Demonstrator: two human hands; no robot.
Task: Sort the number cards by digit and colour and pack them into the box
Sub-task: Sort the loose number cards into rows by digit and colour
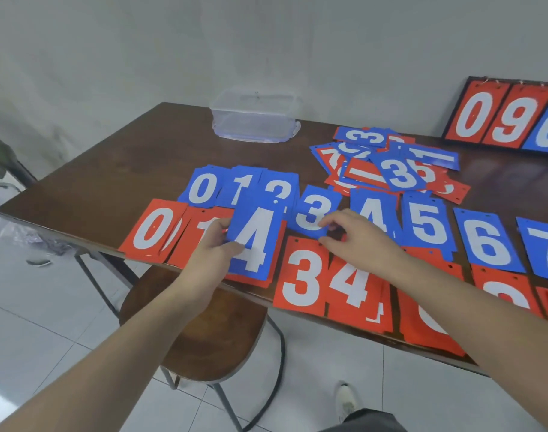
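Dark wooden table (117, 169) carries everything. Left hand (215, 249) pinches a blue 4 card (255, 241) just above the red row, left of the blue 3 card (313, 210), whose lower edge the right hand (357, 235) touches with curled fingers (grasp unclear). Beyond it: unsorted pile (391, 166), clear box (255, 116).

Number cards (310, 210) are blue or red-orange, each with a white digit; the tabletop (141, 154) is dark brown wood; the box (254, 117) is clear plastic; the stool (204, 332) seat is brown on black legs; floor tiles (42, 325) are white.
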